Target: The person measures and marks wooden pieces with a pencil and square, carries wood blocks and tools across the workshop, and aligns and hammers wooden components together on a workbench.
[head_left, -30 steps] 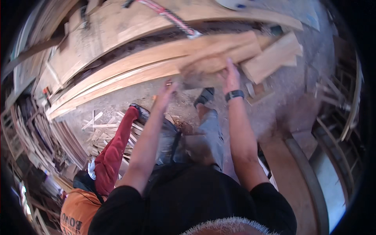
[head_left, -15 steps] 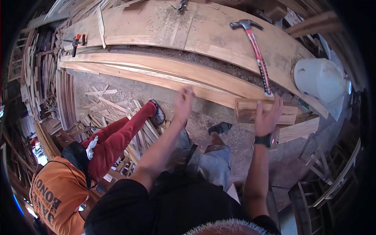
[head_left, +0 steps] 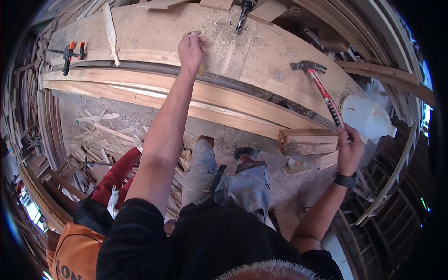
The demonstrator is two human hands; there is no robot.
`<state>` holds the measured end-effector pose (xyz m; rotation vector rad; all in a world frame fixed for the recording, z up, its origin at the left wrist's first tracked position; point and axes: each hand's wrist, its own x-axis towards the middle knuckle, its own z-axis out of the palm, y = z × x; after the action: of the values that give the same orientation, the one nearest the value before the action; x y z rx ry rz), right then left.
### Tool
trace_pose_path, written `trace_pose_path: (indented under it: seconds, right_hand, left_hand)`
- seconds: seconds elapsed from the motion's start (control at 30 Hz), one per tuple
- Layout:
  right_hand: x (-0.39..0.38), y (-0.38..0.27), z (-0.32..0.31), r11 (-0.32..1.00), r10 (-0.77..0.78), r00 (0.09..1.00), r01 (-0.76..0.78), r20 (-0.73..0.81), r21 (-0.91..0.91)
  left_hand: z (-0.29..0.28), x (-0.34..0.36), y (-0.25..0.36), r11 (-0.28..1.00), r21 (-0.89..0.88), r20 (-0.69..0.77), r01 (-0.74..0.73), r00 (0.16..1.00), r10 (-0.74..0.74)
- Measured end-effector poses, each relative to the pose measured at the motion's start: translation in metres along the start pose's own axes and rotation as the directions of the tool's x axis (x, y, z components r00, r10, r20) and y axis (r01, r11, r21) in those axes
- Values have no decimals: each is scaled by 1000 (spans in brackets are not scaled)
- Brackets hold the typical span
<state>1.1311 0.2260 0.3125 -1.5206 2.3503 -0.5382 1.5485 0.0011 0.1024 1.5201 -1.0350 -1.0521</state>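
Observation:
My right hand (head_left: 350, 149) is wrapped round the lower end of a claw hammer (head_left: 325, 95) with a red and black handle. The hammer's head points away from me, over the far board. My left hand (head_left: 190, 52) is above the same wide board, fingers curled together; whatever they hold, if anything, is hidden. A small yellow spot shows beside the left wrist. Below the right hand lies a thick short wood block (head_left: 305, 141), across the near end of the long planks (head_left: 219, 100). The left forearm crosses over these planks.
On the wide board (head_left: 154, 32) are a black and orange clamp (head_left: 69, 57), a drill bit (head_left: 241, 18) and sawdust. A white plastic jug (head_left: 366, 116) stands at right. Wood scraps (head_left: 105, 135) cover the floor at left, near a person in orange (head_left: 79, 247).
My right hand has left the block and taken hold of the hammer handle. My left hand has moved up and away, from the planks to over the wide board. The view has shifted.

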Motion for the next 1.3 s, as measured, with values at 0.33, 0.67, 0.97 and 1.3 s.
trace_pose_path:
  seconds: [0.33,0.67,0.97,1.3]
  right_hand:
    - [98,-81,51,579,146,824,378,-548,723]
    - [141,-111,62,1,-432,861,297,-268,955]
    - [163,-209,118,-31,-476,874,98,-101,995]
    - [190,-271,144,220,-295,955,77,-8,972]
  left_hand:
    - [-17,-5,-13,968,-181,99,175,982,-159]
    - [15,-10,-1,847,532,-260,18,955,142]
    - [57,-3,-3,617,784,-227,-63,897,380]
    - [60,-1,-6,581,812,-239,-48,881,407]
